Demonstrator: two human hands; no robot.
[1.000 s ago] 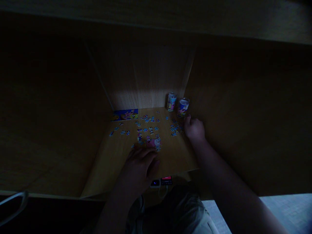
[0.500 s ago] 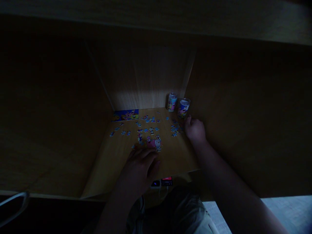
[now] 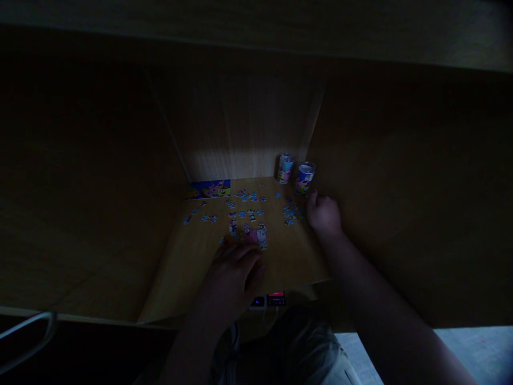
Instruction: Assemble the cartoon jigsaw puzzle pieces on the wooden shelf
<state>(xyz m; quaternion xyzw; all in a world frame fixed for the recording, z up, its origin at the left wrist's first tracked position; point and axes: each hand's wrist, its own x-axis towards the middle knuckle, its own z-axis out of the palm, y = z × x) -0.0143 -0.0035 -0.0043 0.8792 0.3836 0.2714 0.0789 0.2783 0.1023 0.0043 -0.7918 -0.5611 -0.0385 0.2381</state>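
Observation:
A partly joined jigsaw puzzle point(image 3: 255, 234) with pink and white figures lies on the wooden surface. Just in front of it rests my left hand point(image 3: 236, 264), palm down, fingers loosely bent and thumb apart; its fingertips lie at the puzzle's near edge. My right hand point(image 3: 324, 215) is closed beside a cluster of loose puzzle pieces point(image 3: 289, 214), near the right wall. Whatever its curled fingers hold, if anything, is hidden. More loose pieces point(image 3: 248, 197) are scattered behind the joined part. Dim light blurs their detail.
Two clear-lidded cartoon cans, one can point(image 3: 285, 170) and another can point(image 3: 304, 179), stand in the back right corner. A cartoon picture card point(image 3: 209, 189) lies at the back left. Wooden walls enclose both sides. Below the front edge are a lit phone point(image 3: 276, 299) and a small display device point(image 3: 258, 302).
The view has shifted slightly, so everything appears a little farther right. Both hands keep nearly the same places, and no puzzle piece has visibly moved.

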